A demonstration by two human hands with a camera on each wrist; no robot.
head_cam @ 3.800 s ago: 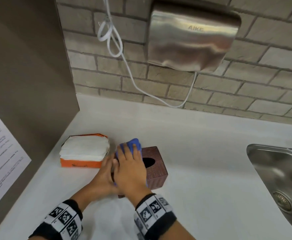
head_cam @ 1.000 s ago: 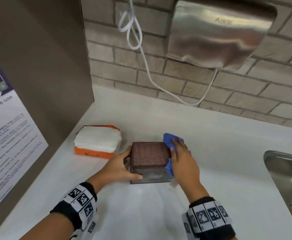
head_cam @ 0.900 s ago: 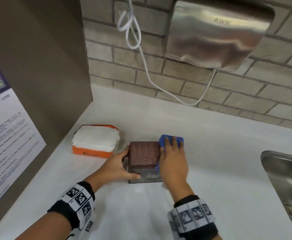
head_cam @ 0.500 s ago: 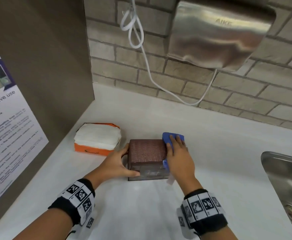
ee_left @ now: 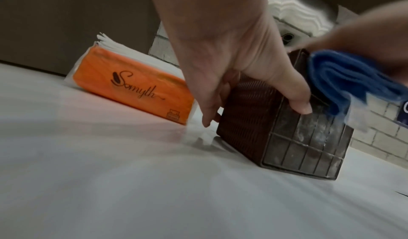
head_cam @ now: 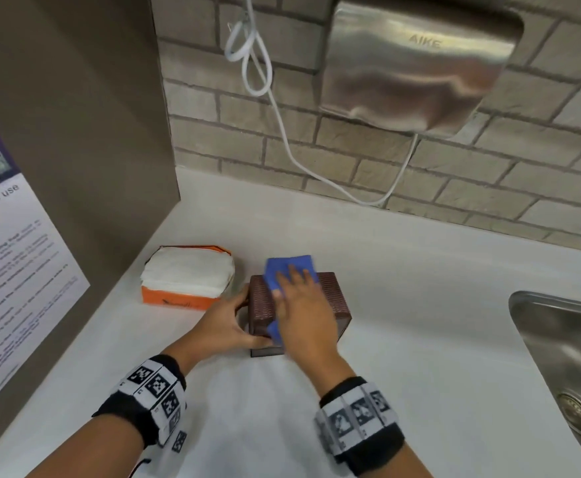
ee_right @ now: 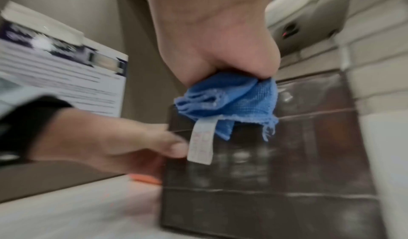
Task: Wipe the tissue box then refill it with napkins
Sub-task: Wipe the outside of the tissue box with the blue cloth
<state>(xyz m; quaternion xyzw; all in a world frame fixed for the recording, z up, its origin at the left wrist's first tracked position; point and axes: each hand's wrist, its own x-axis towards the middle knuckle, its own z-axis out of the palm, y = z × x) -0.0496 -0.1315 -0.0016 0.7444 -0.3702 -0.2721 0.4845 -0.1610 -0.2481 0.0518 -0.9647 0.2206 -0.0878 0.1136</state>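
A brown woven tissue box (head_cam: pixel 333 298) lies tipped on its side on the white counter (head_cam: pixel 437 339), its gridded underside (ee_left: pixel 304 143) facing me. My left hand (head_cam: pixel 228 326) grips the box's left side, thumb (ee_left: pixel 298 101) on the near face. My right hand (head_cam: pixel 302 308) lies flat on the box's upper face and presses a folded blue cloth (head_cam: pixel 290 267) against it. In the right wrist view the blue cloth (ee_right: pixel 232 99) bunches under the palm, its white tag hanging over the tissue box (ee_right: pixel 287 164). An orange pack of white napkins (head_cam: pixel 187 282) sits just left of the box.
A brown side panel with a printed notice (head_cam: pixel 16 270) walls the left. A steel hand dryer (head_cam: pixel 413 63) and its white cord (head_cam: pixel 282 139) hang on the brick wall behind. A steel sink (head_cam: pixel 523 300) is set in at the right.
My right hand and the cloth slid from the box's right side up onto its upper face, moving left. The left hand keeps its grip. Earlier still, the box stood upright.
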